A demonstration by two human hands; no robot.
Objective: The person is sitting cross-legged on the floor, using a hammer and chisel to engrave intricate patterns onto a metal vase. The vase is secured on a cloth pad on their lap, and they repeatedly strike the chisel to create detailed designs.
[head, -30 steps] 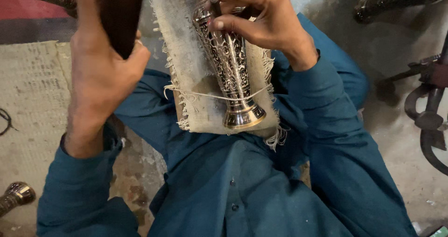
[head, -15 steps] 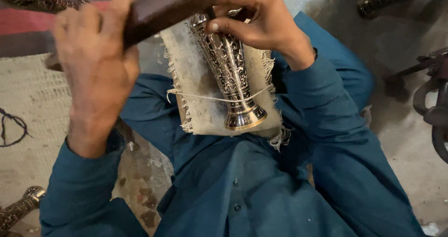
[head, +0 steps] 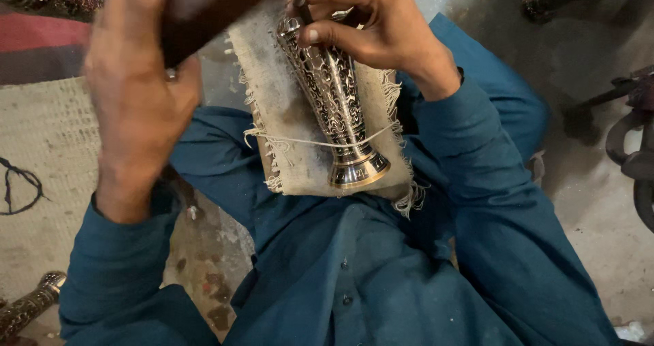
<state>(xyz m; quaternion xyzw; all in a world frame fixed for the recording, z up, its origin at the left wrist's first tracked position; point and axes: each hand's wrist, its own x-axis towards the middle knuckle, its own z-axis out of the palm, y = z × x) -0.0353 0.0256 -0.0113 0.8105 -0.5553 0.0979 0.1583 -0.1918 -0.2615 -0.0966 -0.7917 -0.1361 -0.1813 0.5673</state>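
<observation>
Two hands are working close together over a padded block. One, the right hand (head: 371, 29), is closing its fingers around a thin dark metal punch (head: 300, 7) and pressing it against the upper body of the engraved silver-and-black metal vase (head: 335, 101) — thumb and forefinger wrapped tight, palm resting on the vase. That vase is lying lengthwise on a frayed beige cloth pad (head: 293, 124), its flared foot pointing toward the person's chest, with a pale string crossing it near the foot. Opposite, the left hand (head: 136, 107) is gripping a dark brown wooden mallet (head: 204, 2), fingers fully curled around it, raised above the punch and blurred.

A glancing blow could likely skid the punch across the pattern or catch the right fingers, since they are sitting just beside the strike point; the round vase might also roll under the single string.

Teal sleeves are crowding the pad's near edge. To the left, a woven mat is offering open room; on the right, dark metal pieces are lying on the concrete floor, well apart.
</observation>
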